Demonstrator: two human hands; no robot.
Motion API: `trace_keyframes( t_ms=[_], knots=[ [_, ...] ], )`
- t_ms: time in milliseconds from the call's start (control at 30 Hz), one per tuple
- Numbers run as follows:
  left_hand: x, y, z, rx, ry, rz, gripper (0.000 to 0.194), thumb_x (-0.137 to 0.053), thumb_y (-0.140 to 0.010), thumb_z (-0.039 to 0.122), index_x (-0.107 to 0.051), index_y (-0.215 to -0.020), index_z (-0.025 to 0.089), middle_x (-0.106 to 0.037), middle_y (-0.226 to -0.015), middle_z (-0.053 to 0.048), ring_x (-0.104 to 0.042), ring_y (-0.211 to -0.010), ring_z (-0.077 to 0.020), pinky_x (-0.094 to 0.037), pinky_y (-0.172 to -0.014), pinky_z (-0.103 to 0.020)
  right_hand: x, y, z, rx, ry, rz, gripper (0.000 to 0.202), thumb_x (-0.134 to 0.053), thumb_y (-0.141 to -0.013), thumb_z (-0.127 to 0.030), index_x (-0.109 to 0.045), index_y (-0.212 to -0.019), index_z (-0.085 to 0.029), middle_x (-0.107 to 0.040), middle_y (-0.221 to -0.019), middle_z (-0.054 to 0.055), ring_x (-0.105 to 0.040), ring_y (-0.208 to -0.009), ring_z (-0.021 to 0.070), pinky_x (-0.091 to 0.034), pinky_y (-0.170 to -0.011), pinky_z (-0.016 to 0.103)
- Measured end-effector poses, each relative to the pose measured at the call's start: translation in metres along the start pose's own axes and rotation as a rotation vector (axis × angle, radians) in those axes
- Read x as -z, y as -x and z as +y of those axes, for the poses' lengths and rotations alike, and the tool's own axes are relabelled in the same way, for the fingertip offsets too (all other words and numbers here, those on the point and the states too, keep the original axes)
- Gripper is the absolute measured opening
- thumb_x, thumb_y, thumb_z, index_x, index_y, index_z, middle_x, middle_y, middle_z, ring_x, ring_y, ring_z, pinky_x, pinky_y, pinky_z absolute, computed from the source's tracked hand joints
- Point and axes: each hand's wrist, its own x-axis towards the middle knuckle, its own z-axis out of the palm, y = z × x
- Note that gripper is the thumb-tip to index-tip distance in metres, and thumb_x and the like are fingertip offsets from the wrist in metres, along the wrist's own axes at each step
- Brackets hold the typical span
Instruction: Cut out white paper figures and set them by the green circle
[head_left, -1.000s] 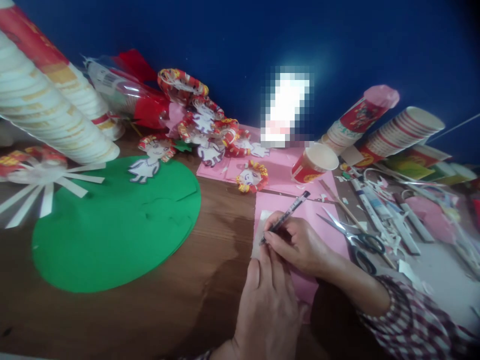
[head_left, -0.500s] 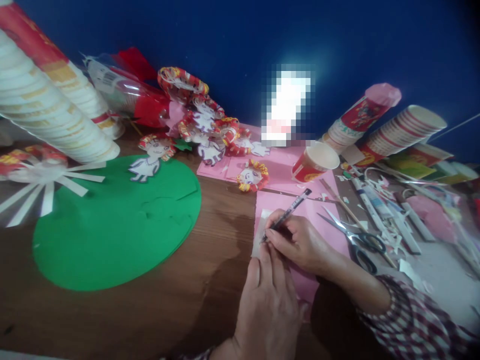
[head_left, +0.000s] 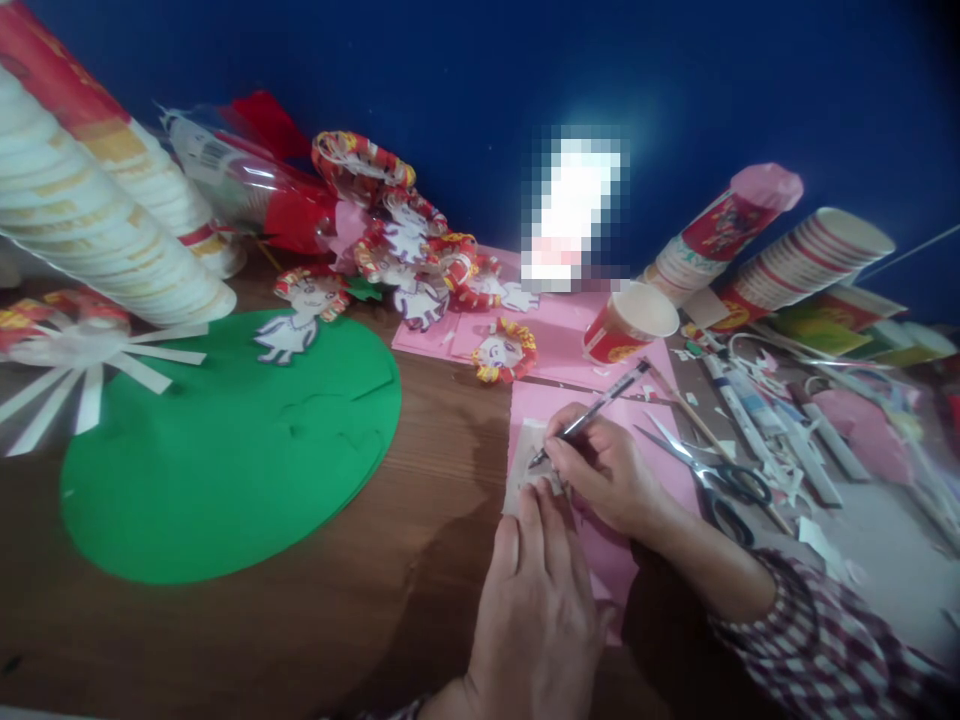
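The right hand has its fingers clamped on a slim, smooth pen, dark and glossy, which slants up and away from them. Its tip is at a small pale piece of paper, thin and matt, with faint dark marks on it. The left hand lies flat, its fingers stretched out and close together, the fingertips on the paper just below the pen tip. Under the paper and both sets of fingers spreads a flat pink sheet with straight edges, lying on the brown, wood-grained worktop.

Just right of the right fingers, scissors with shiny metal blades and rounded black handles lie spread, beside a thin wooden stick. Beyond the pen's upper end stands a round paper cup, red outside and white inside. Ahead of the left fingers rests a paper head ringed with crinkled red and yellow curls. Well to their left lies a broad oval of smooth green paper, a flat white cut-out doll on its far edge.
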Motion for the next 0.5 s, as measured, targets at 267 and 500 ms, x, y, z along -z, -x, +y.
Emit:
trace_keyframes(
  t_ms=[267, 500],
  knots=[
    [-0.0007, 0.0021, 0.0014, -0.001, -0.009, 0.015, 0.065, -0.07, -0.071, 0.047, -0.064, -0.116, 0.001, -0.064, -0.12, -0.02, -0.058, -0.11, -0.0318, -0.044, -0.088, -0.039, -0.0033, 0.0069, 0.0009, 0.064, 0.166, 0.112, 0.004, -0.052, -0.087, -0.022, -0.053, -0.085, -0.019, -0.052, -0.062, -0.004, -0.045, -0.047, 0.0087, -0.038, -0.045, 0.02],
    [0.0013, 0.0018, 0.0008, -0.014, -0.014, -0.052, 0.064, -0.065, -0.077, 0.048, -0.061, -0.121, 0.002, -0.062, -0.123, -0.02, -0.056, -0.113, -0.032, -0.044, -0.091, -0.04, -0.0058, 0.0067, 0.0034, 0.14, 0.233, 0.174, 0.001, -0.053, -0.086, -0.02, -0.053, -0.085, -0.019, -0.054, -0.065, -0.002, -0.049, -0.05, 0.0092, -0.04, -0.047, 0.02]
  ],
)
